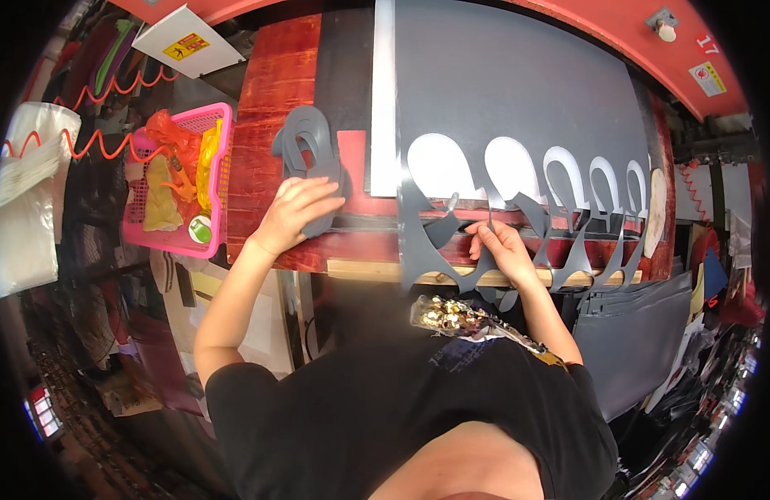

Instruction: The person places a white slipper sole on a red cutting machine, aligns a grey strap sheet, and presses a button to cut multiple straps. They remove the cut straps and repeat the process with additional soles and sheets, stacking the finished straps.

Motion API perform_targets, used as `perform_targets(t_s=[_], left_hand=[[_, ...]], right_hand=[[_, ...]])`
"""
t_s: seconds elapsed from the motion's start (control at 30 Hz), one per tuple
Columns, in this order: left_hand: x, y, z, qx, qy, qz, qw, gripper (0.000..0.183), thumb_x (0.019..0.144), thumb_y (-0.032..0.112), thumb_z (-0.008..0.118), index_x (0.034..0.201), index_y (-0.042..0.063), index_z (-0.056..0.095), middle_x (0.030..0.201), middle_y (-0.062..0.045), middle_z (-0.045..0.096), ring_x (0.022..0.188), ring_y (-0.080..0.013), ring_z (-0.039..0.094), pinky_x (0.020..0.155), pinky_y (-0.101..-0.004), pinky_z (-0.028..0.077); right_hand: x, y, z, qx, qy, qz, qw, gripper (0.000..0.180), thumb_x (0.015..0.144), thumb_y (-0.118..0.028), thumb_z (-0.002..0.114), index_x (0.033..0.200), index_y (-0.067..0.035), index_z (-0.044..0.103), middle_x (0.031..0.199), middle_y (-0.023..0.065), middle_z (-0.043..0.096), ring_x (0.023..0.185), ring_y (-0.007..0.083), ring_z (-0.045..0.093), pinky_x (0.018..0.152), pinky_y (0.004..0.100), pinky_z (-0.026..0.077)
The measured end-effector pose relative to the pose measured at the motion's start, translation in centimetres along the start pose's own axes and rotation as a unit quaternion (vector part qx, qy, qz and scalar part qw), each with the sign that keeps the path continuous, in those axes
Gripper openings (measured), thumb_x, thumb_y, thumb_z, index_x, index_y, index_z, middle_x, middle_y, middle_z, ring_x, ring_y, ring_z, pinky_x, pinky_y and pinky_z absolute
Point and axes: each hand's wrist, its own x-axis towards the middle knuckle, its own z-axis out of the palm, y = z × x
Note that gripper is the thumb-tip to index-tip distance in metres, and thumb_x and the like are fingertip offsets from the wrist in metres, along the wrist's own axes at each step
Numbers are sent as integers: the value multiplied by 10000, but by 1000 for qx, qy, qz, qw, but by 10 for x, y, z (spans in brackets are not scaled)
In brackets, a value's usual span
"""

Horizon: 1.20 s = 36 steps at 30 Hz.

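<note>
My left hand (302, 209) lies with spread fingers on a pile of dark grey cut pieces (307, 140), shaped like shoe uppers, on the red wooden table (272, 81). At the table's front edge, my right hand (498, 247) pinches a narrow strip of a dark grey sheet (510, 75) between thumb and fingers. Shoe-shaped holes run in a row across this sheet, and white material (444, 165) shows through them. Its cut lower edge hangs in curved strips (428, 262) over a wooden batten (372, 270). Some loose grey flaps stand up beside my right hand.
A pink plastic basket (219, 187) with yellow and orange items stands at the left. Coiled red air hoses (100, 147) hang beyond it. A red machine beam (609, 31) crosses above the table's far side. Dark grey sheets (634, 344) hang at the right.
</note>
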Motion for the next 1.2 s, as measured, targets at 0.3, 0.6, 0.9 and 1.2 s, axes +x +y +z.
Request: perform_targets(t_s=[0.3, 0.6, 0.9, 1.2], left_hand=[[-20, 29, -4, 15, -184, -18, 983, 662, 653, 80, 739, 1281, 230, 590, 1394, -66, 513, 1290, -271, 482, 1080, -457, 362], [16, -56, -17, 50, 159, -351, 922, 447, 788, 356, 760, 1089, 52, 633, 1124, -130, 614, 1021, -306, 605, 856, -380, 496], [40, -66, -19, -128, 69, -383, 912, 355, 944, 274, 610, 1182, 26, 523, 1007, -232, 676, 984, -381, 661, 810, -429, 508], [37, -77, 19, 180, 55, -331, 925, 558, 859, 261, 708, 1294, -14, 494, 1180, -238, 561, 1131, -412, 526, 954, -463, 442]], right_hand=[[-9, -9, 6, -33, 4, -2, 999, 266, 1035, -212, 475, 1095, 11, 608, 758, 27, 612, 724, 103, 582, 703, 251, 484], [-11, -7, 11, -68, 29, -18, 997, 268, 1033, -212, 470, 1113, 14, 591, 767, 32, 617, 731, 104, 588, 698, 252, 483], [-10, -15, 13, -97, 30, -17, 995, 285, 1039, -224, 459, 1164, 5, 574, 781, 28, 611, 758, 109, 589, 715, 259, 483], [-84, -83, -72, -303, 247, -134, 910, 383, 880, -139, 682, 1224, 0, 587, 1061, 136, 666, 966, 245, 658, 830, 331, 520]])
